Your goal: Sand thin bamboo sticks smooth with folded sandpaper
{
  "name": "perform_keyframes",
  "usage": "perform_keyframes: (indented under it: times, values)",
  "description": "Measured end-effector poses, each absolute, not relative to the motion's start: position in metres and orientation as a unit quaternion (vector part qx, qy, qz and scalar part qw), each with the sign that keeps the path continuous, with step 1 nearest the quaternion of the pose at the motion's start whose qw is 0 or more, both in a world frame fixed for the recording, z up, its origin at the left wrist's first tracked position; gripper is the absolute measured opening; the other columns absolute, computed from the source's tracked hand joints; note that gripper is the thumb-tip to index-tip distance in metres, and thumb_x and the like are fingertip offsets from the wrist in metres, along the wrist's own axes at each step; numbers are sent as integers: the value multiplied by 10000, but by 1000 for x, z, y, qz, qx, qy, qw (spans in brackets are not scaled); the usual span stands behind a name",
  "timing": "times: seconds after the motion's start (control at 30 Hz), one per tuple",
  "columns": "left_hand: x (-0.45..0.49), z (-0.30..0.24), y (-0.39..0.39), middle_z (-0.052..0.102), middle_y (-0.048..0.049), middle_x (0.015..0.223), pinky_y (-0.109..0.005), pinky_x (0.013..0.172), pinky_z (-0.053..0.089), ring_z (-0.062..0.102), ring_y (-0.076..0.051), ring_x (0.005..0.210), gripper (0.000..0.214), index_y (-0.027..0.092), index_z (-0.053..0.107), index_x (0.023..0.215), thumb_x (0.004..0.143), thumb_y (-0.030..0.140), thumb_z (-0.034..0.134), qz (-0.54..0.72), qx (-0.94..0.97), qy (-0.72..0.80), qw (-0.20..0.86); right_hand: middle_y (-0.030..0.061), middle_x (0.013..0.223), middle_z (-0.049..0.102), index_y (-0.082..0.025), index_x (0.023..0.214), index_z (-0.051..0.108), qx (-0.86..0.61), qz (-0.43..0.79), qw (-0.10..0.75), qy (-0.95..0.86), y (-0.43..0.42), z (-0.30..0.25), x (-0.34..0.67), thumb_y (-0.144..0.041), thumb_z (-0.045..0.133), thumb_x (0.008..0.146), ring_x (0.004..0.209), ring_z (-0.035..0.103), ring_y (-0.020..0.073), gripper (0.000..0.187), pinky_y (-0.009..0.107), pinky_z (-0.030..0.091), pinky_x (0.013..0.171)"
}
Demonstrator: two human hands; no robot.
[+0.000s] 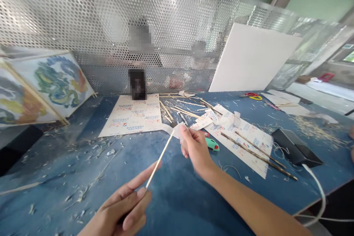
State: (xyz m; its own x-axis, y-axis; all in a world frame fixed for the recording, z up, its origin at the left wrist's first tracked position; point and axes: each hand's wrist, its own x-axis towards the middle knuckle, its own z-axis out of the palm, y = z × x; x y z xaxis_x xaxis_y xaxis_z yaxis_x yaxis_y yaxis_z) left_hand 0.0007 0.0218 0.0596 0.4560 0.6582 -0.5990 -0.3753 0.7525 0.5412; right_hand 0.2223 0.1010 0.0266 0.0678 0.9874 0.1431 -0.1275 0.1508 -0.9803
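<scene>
The left hand (125,206), low in the view at about 6 o'clock, pinches the near end of a thin pale bamboo stick (162,156) between thumb and curled fingers, the index finger stretched along it. The stick rises toward 1 o'clock above the blue worktable (171,191), clear of its surface. The right hand (195,147) closes its fingertips on the far end, where a small white scrap of paper (178,129) sits under the thumb. Just beyond that hand, at 3 o'clock, lies a small teal plastic cutter (212,144) beside printed paper sheets (132,115).
</scene>
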Motion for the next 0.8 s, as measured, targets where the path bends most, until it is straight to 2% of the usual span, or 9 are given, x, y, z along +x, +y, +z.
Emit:
perform_keyframes:
  times: [0.2,0.37,0.47,0.53,0.6,0.67,0.7,0.77,0.8]
  values:
    - [2,62,24,335,87,615,-173,428,152,110,-88,521,365,339,680,1360,1019,273,567,332,327,402,788,-31,524,521,-188,663,583,-371,520,575,-512,93,30,214,-652,548,989,423,450,110,568,255,400,467]
    - [-1,71,25,438,82,624,-212,460,167,167,-58,478,335,192,692,1298,1011,333,593,312,436,411,737,32,639,627,-170,676,658,-333,489,586,-554,89,41,217,-626,550,1001,558,553,151,570,302,473,593]
    - [-14,86,32,515,81,608,-220,478,318,325,-64,441,240,150,735,1115,997,340,648,309,521,421,676,24,593,619,-179,632,656,-331,455,597,-572,80,57,221,-602,595,989,551,569,166,557,319,490,607]
    - [-24,96,39,629,50,708,-275,602,501,539,-110,557,132,160,726,998,963,286,707,343,561,436,614,41,620,658,-184,608,657,-333,428,606,-582,69,67,221,-581,641,971,598,607,189,538,336,515,649]
    - [-27,100,43,723,-34,1048,-384,813,582,676,-185,859,162,179,712,1082,940,255,729,422,564,455,545,81,758,738,-186,651,691,-339,387,628,-585,54,75,218,-549,627,992,712,671,226,502,358,545,710]
    - [-20,99,38,607,-95,1403,-491,968,554,637,-270,1148,365,229,627,1312,961,301,698,521,527,465,485,121,952,786,-190,759,745,-344,312,662,-588,37,78,213,-479,563,1043,862,726,269,444,385,578,772]
    - [-13,96,33,550,-107,1475,-523,1001,535,609,-295,1210,441,251,562,1398,980,344,668,561,501,465,467,132,1037,791,-195,832,771,-341,261,678,-597,29,77,209,-425,537,1062,934,743,285,401,398,593,804]
    - [6,90,17,590,-108,1410,-512,993,533,626,-278,1165,413,245,563,1380,1012,427,603,599,457,454,475,137,1151,788,-205,1001,797,-311,149,686,-641,14,72,202,-289,532,1061,1037,757,294,284,405,615,865]
    - [16,88,8,657,-99,1274,-496,944,552,663,-261,1072,386,199,606,1302,1015,456,587,594,443,443,506,137,1179,786,-203,1089,791,-284,103,674,-674,9,68,198,-222,548,1043,1066,759,288,248,395,620,889]
